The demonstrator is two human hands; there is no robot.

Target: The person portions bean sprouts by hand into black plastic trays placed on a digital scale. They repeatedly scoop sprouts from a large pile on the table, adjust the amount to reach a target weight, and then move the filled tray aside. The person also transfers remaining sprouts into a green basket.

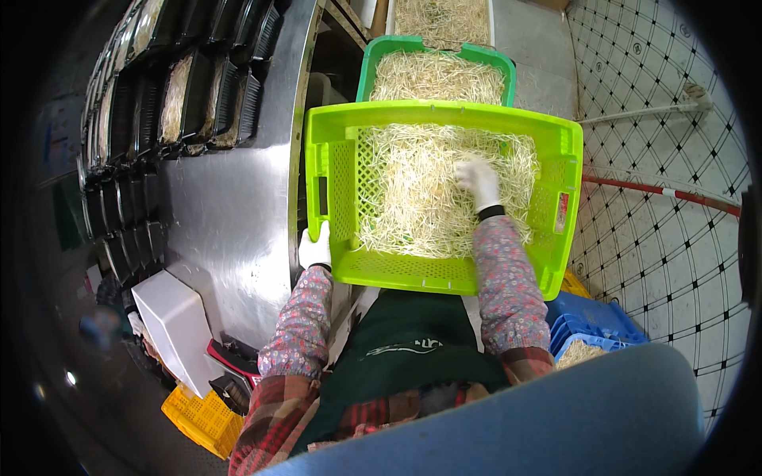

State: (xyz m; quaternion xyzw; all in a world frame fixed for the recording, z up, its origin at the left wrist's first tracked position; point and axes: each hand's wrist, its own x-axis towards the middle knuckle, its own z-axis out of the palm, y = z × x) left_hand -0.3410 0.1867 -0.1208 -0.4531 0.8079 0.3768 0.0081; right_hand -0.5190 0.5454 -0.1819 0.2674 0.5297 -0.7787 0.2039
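A lime-green plastic crate (444, 113) with perforated walls is tilted toward me, a layer of pale bean sprouts (421, 190) spread over its floor. My left hand (315, 247), in a white glove, is closed around the crate's left edge near the front corner. Inside the crate, on the right part of the sprouts, is my gloved right hand (479, 181). Its fingers point left and touch the sprouts. They are blurred and partly sunk among the strands, so their grip cannot be made out.
Behind it sits a darker green crate (365, 75) of sprouts, with another sprout-filled container (443, 20) beyond. To the left, a steel table (226, 214) carries stacked black trays (182, 99). Blue crates (591, 317) stand at lower right; a white bin (176, 325) and yellow crate (202, 420) at lower left.
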